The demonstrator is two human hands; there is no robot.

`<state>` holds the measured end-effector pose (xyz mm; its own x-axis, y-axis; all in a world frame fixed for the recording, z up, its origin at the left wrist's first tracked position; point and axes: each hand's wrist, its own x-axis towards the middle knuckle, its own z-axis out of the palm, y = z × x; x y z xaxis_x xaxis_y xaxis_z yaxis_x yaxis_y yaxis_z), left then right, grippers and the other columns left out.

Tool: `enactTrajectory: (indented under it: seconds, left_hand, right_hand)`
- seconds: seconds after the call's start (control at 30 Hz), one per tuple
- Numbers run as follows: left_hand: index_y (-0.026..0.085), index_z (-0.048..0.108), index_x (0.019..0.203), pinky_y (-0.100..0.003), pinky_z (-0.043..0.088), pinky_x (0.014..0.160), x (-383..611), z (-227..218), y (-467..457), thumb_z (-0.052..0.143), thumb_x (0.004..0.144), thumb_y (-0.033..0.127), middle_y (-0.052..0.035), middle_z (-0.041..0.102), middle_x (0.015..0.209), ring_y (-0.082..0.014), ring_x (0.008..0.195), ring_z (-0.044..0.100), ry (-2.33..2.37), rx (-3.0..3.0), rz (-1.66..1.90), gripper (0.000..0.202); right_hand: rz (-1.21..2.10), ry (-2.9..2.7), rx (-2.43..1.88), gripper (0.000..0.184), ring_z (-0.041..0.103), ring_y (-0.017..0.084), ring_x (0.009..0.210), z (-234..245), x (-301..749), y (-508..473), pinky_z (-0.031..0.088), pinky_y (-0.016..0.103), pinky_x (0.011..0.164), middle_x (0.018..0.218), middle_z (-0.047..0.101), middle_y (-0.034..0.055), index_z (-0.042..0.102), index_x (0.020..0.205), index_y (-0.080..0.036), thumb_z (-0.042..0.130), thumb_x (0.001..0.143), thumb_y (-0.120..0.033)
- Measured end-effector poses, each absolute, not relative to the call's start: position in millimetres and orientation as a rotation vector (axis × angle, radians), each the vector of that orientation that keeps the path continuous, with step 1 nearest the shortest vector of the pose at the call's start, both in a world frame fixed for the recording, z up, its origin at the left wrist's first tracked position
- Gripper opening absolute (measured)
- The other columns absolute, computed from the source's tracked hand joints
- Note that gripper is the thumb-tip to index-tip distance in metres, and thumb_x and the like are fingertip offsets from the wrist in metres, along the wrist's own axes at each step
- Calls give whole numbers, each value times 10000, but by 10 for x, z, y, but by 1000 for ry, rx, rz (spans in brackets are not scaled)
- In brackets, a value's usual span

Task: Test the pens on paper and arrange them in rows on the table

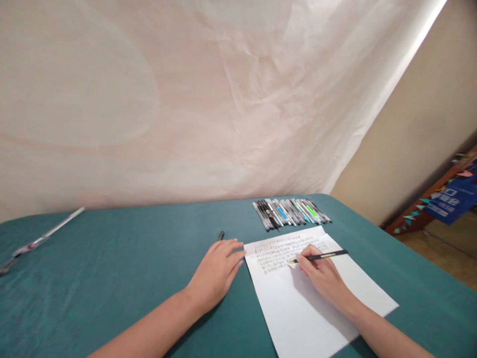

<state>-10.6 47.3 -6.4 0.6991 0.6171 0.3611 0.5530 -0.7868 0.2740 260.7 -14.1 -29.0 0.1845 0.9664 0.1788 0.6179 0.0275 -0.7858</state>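
Observation:
My right hand (323, 276) grips a black pen (328, 255) with a gold-coloured tip. The tip rests at the end of a line of handwriting on a white sheet of paper (298, 313). Rows of small dark characters fill the sheet's upper part; below them the paper is blank. My left hand (218, 266) lies on the table with its fingers stretched out, the fingertips at the sheet's upper left edge. Just beyond its knuckles a short dark piece (221, 235), perhaps a pen cap, sticks out; its lower part is hidden by the hand.
Several pens (290, 213) lie side by side in a row behind the paper. On the far left is a long thin clear-wrapped item (48, 234). A green cloth covers the table (112, 268). Pale sheeting (186, 99) hangs behind it; a blue printed item (452, 199) is at right.

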Motion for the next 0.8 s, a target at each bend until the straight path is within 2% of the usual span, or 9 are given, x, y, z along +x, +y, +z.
enactTrajectory:
  seconds: [0.07,0.23,0.53,0.8]
  left_hand:
    - [226,505,1127,-381,307,941,-175,-118,625,313,865,250,-63,474,1202,-192,1118,397,1166,2731,725,326]
    - [247,520,1119,-351,373,847,-330,-201,867,346,853,278,-62,513,1095,-190,991,466,1404,2671,725,320]
    - [225,567,1019,-324,374,797,-330,-203,855,376,840,294,-58,535,964,-174,889,486,1339,2667,653,271]
    - [195,561,828,-312,376,751,-316,-109,804,381,835,269,-40,542,864,-164,827,499,1264,2662,642,195]
  right_hand:
    - [579,-1514,-1669,216,425,109,497,-297,2611,-142,325,237,482,538,448,-40,447,632,-196,428,804,-326]
    - [568,-1483,-1687,208,442,113,498,-297,2613,-143,343,241,494,532,459,-38,460,627,-195,435,793,-318]
    - [587,-1442,-1660,189,433,110,486,-273,2623,-133,346,236,481,519,461,-38,463,617,-193,449,766,-310]
    - [675,-1438,-1598,178,446,122,532,-226,2599,-130,355,235,484,598,487,-17,518,742,-187,453,775,-350]
